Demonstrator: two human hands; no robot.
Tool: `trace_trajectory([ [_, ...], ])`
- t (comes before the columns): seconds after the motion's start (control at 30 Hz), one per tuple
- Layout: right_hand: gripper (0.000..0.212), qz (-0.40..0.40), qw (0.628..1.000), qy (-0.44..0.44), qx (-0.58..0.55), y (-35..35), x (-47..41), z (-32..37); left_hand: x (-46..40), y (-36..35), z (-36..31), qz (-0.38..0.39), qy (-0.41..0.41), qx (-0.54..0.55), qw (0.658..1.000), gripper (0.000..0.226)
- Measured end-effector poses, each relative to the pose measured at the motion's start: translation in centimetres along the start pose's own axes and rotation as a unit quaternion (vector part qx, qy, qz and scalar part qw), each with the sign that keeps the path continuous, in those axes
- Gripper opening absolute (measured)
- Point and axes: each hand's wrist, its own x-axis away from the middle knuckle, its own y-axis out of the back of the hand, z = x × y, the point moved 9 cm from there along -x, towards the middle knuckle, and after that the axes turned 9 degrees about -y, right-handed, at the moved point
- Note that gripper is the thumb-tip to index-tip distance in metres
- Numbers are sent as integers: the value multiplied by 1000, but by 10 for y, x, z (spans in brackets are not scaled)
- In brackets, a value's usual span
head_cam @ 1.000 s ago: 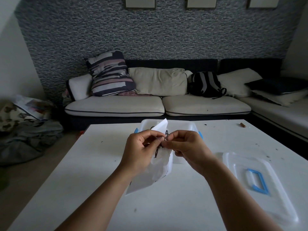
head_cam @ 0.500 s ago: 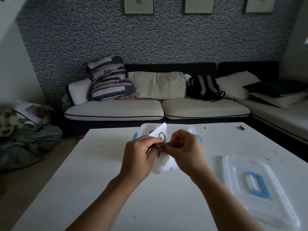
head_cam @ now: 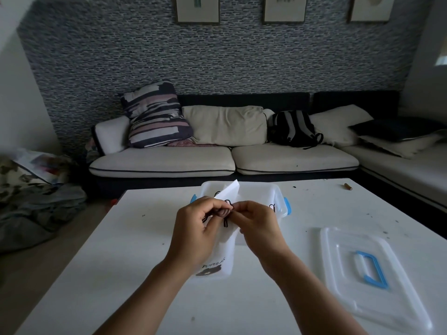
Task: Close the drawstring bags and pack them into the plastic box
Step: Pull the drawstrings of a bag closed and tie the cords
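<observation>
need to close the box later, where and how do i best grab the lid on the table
Probably by the blue handle on the lid, from above with the right hand, which is nearer. The lid lies flat, top side up, so the handle is its only raised part.

Only two forearms and two hands of the person show, coming up from the lower edge towards the plastic box [head_cam: 275, 192]. Both forearms are bare from the lower edge to the wrist: no sleeve, cuff, watch, band or glove shows on either. The left hand [head_cam: 196, 228], on the box's left side, wears no ring that can be seen, and its nails are hidden. The right hand [head_cam: 257, 224], on the box's right side, is likewise without any ring or strap. The light is dim, so finer marks cannot be told
</observation>
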Motion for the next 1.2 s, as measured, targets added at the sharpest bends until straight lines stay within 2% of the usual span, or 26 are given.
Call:
trace_trajectory([
  [0.1, 17, 46, 990, -39, -126, -4, 1, -3, 1, 0, 4, -7, 32, 38, 999, 21],
  [0.17, 22, 54, 989, -35, -133, -2, -1, -2, 1, -1, 6, -4, 52, 55, 997, 21],
  [0.3, 26, 23, 998, 48, -21, 5, 1, 15, 3, -4, 8, 21, 57, 57, 997, 24],
  [0.4, 33, -23, 981, 128, 145, 3, 5, 26, 5, -8, 7, 42, 51, 36, 997, 24],
  [0.5, 26, -38, 968, 159, 189, -2, 7, 26, 7, -11, 12, 40, 81, 50, 995, 25],
  [0.57, 27, -6, 979, 127, 158, -7, 4, 19, 7, -12, 14, 32, 103, 78, 991, 25],
  [0.67, 26, 97, 995, 17, -8, -8, -4, 4, 6, -13, 18, 24, 134, 117, 984, 20],
  [0.77, 25, 211, 965, -63, -145, -9, -2, -3, 7, -12, 25, 5, 176, 179, 968, 15],
  [0.87, 25, 253, 957, -72, -121, -8, 0, -4, 9, -14, 27, 2, 201, 233, 951, 15],
  [1.0, 29, 224, 973, -12, -48, 3, -3, 4, 10, -21, 29, 25, 209, 258, 943, 15],
  [1.13, 40, 100, 986, 107, 83, 17, -7, 21, 12, -25, 28, 47, 205, 259, 943, 16],
  [1.2, 40, 76, 986, 97, 112, 20, -10, 19, 13, -27, 28, 57, 201, 252, 945, 18],
])
